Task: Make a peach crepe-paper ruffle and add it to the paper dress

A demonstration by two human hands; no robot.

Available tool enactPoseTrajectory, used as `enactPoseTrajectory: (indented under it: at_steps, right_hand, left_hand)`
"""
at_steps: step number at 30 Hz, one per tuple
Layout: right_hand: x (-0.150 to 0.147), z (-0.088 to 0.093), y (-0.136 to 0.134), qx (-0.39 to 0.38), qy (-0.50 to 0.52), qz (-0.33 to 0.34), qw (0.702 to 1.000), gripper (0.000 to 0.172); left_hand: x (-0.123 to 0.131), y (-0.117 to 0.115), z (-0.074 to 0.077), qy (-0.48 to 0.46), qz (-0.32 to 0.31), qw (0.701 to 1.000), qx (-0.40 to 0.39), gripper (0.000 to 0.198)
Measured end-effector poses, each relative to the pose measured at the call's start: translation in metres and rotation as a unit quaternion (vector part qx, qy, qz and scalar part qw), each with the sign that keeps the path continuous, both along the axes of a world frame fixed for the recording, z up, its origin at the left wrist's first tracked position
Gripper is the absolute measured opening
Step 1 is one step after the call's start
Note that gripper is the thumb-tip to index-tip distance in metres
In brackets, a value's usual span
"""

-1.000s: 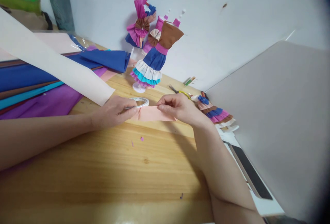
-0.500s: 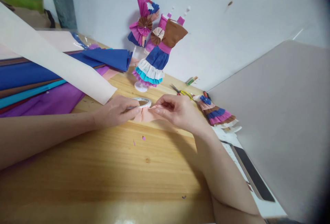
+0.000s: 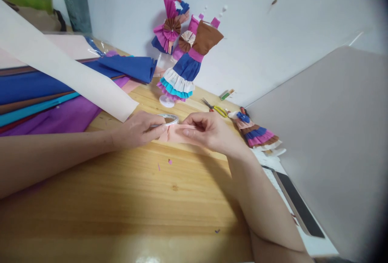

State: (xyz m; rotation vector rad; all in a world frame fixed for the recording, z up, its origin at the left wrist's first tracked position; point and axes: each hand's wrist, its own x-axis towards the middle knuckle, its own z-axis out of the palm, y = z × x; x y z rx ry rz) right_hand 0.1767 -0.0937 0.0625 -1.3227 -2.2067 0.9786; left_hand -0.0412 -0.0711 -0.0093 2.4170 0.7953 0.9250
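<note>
My left hand (image 3: 139, 129) is closed at the left edge of a roll of tape (image 3: 173, 120), its thumb also lying against the end of a peach crepe paper strip (image 3: 175, 134). Just right of it, my right hand (image 3: 210, 130) pinches that strip between thumb and fingers. The paper runs taut between both hands, right in front of the roll, with a small crease near the left thumb. Whether tape is stuck along the strip cannot be made out.
Behind stand dolls' dresses of layered crepe paper (image 3: 188, 67) on stands. Yellow-handled scissors (image 3: 220, 110) and another small dress (image 3: 257, 135) lie to the right. Coloured paper sheets (image 3: 39, 89) and a long cream strip (image 3: 69, 67) cover the left. Paper scraps (image 3: 170, 161) dot the wooden table (image 3: 127, 210).
My right hand has shifted its fingers along the peach strip, which now looks flatter and shows more length between the hands. The left hand keeps its hold. The view has shifted slightly.
</note>
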Motion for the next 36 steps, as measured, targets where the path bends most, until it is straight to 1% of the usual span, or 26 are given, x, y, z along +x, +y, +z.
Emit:
enactPoseTrajectory:
  at_steps: [5, 10, 14, 16, 19, 23, 29, 34, 36]
  right_hand:
    - [-0.006, -0.011, -0.001, -0.005, 0.028, 0.012, 1.0, 0.024]
    - [-0.012, -0.02, -0.001, 0.014, 0.035, -0.023, 0.999, 0.02]
    - [-0.014, -0.024, -0.001, -0.024, 0.086, -0.029, 0.996, 0.02]
    - [-0.014, -0.024, -0.002, -0.03, 0.102, -0.035, 0.994, 0.02]
    - [-0.014, -0.023, -0.002, -0.011, 0.08, -0.059, 0.995, 0.021]
    - [-0.015, -0.022, -0.001, 0.003, 0.044, -0.092, 0.995, 0.027]
    - [-0.014, -0.025, 0.0, 0.005, 0.036, -0.109, 0.993, 0.031]
    - [-0.013, -0.028, 0.002, 0.009, 0.035, -0.114, 0.993, 0.031]
    - [-0.014, -0.028, 0.002, 0.002, 0.038, -0.115, 0.993, 0.031]
  left_hand:
    - [0.0, -0.001, 0.002, 0.014, 0.007, 1.0, -0.007, 0.032]
    - [0.001, -0.002, 0.003, 0.0, 0.006, 1.0, -0.012, 0.033]
    - [0.001, -0.001, 0.002, -0.008, -0.003, 1.0, 0.0, 0.031]
    - [0.001, -0.001, 0.0, -0.012, -0.002, 1.0, 0.011, 0.03]
    - [0.001, 0.0, -0.001, -0.02, 0.007, 1.0, 0.019, 0.03]
    - [0.002, -0.001, 0.0, -0.022, -0.003, 1.0, 0.014, 0.031]
    - [0.001, -0.002, 0.0, -0.026, -0.006, 0.999, 0.026, 0.03]
    - [0.002, -0.003, 0.001, -0.005, -0.009, 1.0, 0.029, 0.031]
    - [0.002, -0.003, 0.002, 0.005, -0.02, 1.0, 0.024, 0.031]
